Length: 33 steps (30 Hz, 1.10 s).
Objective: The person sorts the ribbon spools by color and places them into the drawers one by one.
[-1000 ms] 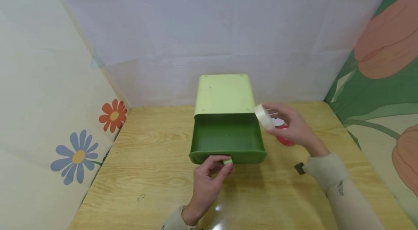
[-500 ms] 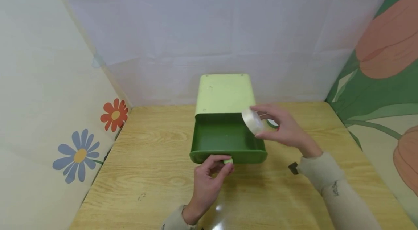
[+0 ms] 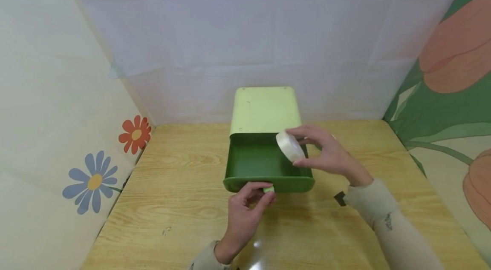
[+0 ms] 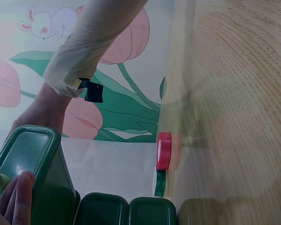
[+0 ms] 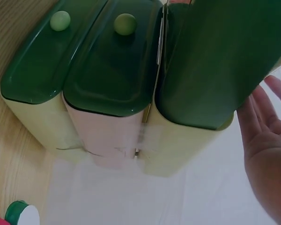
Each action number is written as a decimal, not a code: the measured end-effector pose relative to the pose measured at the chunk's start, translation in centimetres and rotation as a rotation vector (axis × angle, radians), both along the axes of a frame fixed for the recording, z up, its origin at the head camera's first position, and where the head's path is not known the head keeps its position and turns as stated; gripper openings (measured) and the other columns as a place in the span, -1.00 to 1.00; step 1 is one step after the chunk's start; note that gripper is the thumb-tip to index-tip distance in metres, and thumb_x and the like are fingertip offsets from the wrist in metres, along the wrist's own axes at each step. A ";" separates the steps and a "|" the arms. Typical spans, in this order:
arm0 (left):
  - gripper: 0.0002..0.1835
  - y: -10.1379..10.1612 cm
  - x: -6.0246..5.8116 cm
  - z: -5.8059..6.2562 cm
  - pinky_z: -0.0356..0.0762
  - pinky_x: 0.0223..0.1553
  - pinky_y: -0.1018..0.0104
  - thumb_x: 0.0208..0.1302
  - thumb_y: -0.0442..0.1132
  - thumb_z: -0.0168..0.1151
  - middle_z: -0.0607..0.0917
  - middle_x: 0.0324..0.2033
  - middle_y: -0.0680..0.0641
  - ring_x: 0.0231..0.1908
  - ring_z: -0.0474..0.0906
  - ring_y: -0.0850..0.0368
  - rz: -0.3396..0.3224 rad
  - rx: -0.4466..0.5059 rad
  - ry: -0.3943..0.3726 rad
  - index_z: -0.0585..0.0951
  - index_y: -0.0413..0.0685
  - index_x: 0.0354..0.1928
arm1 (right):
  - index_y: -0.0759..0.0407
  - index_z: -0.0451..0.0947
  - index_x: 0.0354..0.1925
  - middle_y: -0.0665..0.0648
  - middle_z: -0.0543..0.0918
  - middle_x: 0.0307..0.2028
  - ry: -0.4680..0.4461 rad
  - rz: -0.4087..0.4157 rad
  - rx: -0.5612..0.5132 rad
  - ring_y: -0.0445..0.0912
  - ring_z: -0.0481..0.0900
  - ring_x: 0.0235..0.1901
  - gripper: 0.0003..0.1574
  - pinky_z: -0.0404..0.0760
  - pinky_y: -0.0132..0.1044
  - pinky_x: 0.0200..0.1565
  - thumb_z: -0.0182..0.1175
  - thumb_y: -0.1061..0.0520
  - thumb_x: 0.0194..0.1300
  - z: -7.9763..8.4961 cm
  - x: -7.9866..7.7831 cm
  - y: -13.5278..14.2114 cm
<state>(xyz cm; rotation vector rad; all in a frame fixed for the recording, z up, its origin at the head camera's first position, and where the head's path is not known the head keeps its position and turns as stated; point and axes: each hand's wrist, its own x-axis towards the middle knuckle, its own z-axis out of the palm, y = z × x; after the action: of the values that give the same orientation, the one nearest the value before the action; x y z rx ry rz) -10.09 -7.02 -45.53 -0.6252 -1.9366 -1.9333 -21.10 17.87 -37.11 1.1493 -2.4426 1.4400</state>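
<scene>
A green drawer [image 3: 249, 163] stands pulled out of the top of a pale green cabinet [image 3: 264, 110]. My left hand [image 3: 242, 219] pinches its light green knob [image 3: 269, 189], and the left wrist view also shows fingers around that knob [image 4: 1, 185]. Over the drawer's right side, my right hand [image 3: 326, 150] holds a roll of clear tape [image 3: 285, 145] between thumb and fingers, the roll tilted. In the right wrist view the right hand [image 5: 269, 150] shows beside the drawer, which hides the tape.
Two lower drawers [image 5: 110, 65] sit closed in the cabinet, the middle section pink. Right of the cabinet, a red roll [image 4: 164, 151] and a green roll [image 4: 159, 183] stand on the wooden table [image 3: 172, 202]. A black tag [image 3: 339, 198] hangs at the right sleeve.
My right hand has carried the clear tape leftward, from beside the cabinet to over the open drawer. The left hand stays on the knob and the drawer has not moved.
</scene>
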 end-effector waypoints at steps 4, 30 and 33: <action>-0.84 0.0 0.0 -0.1 0.82 -0.34 0.16 0.38 -0.42 0.34 0.81 -0.35 -0.28 -0.37 0.80 -0.05 -0.007 0.007 0.009 0.67 -0.24 -0.04 | 0.09 0.46 0.42 0.14 0.60 0.25 -0.005 0.014 0.028 -0.05 0.64 0.12 -0.10 0.71 -0.17 0.18 0.56 0.23 0.15 -0.2 0.0 -0.3; -0.86 0.1 0.1 0.0 0.81 -0.37 0.19 0.36 -0.41 0.36 0.81 -0.37 -0.25 -0.39 0.80 0.06 0.005 0.006 0.003 0.68 -0.24 -0.07 | 0.05 0.60 0.31 0.13 0.60 0.34 0.171 0.035 0.268 0.07 0.55 0.33 -0.12 0.66 0.01 0.21 0.66 -0.01 0.02 -0.5 -0.4 -1.9; -0.86 0.1 0.1 0.0 0.81 -0.37 0.20 0.36 -0.40 0.36 0.81 -0.36 -0.22 -0.39 0.80 0.04 0.010 0.001 -0.005 0.69 -0.22 -0.07 | 0.09 0.61 0.30 0.14 0.60 0.33 0.188 0.034 0.308 0.07 0.57 0.31 -0.12 0.67 0.02 0.20 0.66 -0.01 0.02 -0.5 -0.4 -2.0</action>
<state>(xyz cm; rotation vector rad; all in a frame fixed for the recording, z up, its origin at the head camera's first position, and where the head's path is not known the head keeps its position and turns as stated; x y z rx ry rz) -10.02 -6.93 -45.54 -0.6091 -1.9383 -1.9313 -21.49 15.84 -37.63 1.3183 -2.5786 0.9324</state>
